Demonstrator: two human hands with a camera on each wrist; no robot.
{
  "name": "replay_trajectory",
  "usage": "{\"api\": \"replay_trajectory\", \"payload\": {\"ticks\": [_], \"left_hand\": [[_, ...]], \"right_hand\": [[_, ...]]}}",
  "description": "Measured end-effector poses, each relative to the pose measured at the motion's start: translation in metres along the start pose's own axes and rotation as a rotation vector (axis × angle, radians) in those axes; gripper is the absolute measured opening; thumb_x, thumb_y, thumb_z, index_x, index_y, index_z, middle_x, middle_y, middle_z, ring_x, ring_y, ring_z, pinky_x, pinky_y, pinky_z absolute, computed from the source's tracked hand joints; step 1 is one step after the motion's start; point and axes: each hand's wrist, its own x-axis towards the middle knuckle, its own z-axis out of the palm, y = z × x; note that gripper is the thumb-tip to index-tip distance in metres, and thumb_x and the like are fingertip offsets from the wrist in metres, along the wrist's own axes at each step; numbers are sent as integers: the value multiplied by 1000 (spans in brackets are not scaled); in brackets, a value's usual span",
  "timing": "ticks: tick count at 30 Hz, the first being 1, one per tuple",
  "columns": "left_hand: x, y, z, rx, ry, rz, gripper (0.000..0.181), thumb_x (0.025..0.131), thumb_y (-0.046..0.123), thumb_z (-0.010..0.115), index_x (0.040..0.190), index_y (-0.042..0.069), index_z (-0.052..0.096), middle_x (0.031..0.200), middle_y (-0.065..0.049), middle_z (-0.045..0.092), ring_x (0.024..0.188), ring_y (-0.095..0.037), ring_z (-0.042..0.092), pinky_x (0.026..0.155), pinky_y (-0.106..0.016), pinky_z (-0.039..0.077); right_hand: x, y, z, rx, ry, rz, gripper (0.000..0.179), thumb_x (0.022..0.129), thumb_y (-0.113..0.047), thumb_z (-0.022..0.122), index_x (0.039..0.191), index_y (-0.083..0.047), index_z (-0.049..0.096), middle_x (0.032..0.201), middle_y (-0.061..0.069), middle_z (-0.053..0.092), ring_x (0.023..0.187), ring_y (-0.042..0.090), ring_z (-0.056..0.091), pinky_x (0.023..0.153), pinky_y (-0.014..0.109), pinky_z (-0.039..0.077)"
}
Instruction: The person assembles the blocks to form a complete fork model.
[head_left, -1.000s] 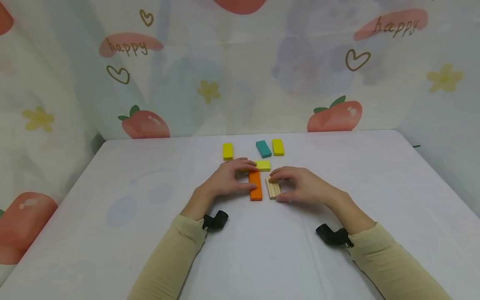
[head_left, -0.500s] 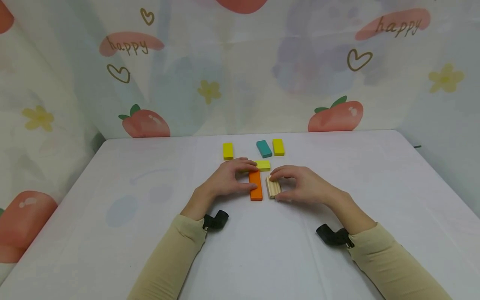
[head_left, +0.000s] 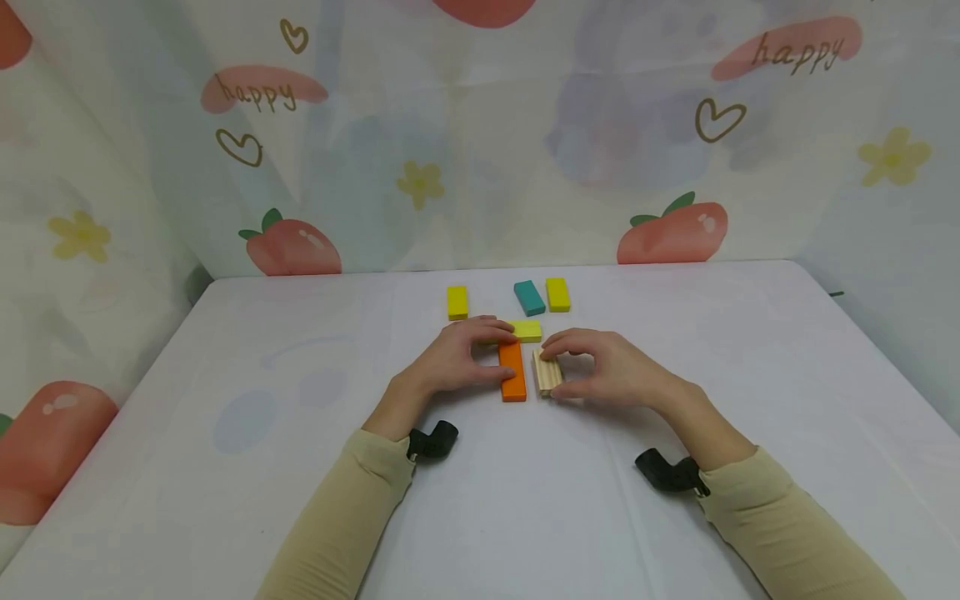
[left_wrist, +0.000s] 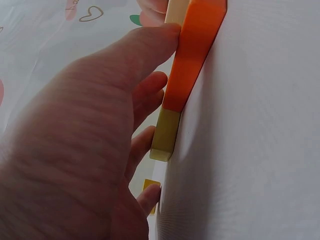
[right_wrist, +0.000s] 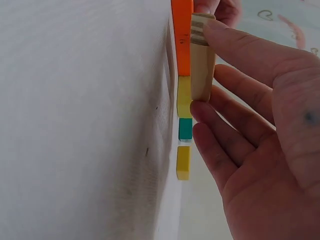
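In the head view my right hand (head_left: 615, 367) pinches a pale wooden block (head_left: 547, 373) with lengthwise stripes, thumb at its near end and fingertips at its far end. The right wrist view shows this block (right_wrist: 202, 70) slightly raised from the tabletop. My left hand (head_left: 457, 357) rests its thumb on a long orange block (head_left: 512, 383), just left of the wooden one. Its index fingertip touches where the orange block meets a crosswise yellow block (head_left: 528, 332), partly hidden by the fingers. In the left wrist view the thumb presses the orange block (left_wrist: 195, 55).
Behind the hands lie a yellow block (head_left: 457, 302) at left, a teal block (head_left: 529, 297) and another yellow block (head_left: 558, 295) at right. The white-covered table (head_left: 540, 500) reaches back to a printed cloth backdrop (head_left: 487, 208).
The wooden block has risen very slightly and shifted a little away from me in my right hand. My left hand and the other blocks stay as they were.
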Motion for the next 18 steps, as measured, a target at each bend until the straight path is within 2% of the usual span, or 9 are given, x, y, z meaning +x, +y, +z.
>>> {"api": "replay_trajectory", "payload": {"ticks": [18], "left_hand": [[0, -1, 0, 13, -2, 1, 45, 90, 35, 78, 131, 19, 71, 146, 3, 59, 148, -20, 38, 123, -45, 26]], "right_hand": [[-1, -8, 3, 21, 5, -4, 42, 84, -25, 86, 123, -16, 72, 133, 5, 66, 129, 30, 56, 109, 58, 43]]}}
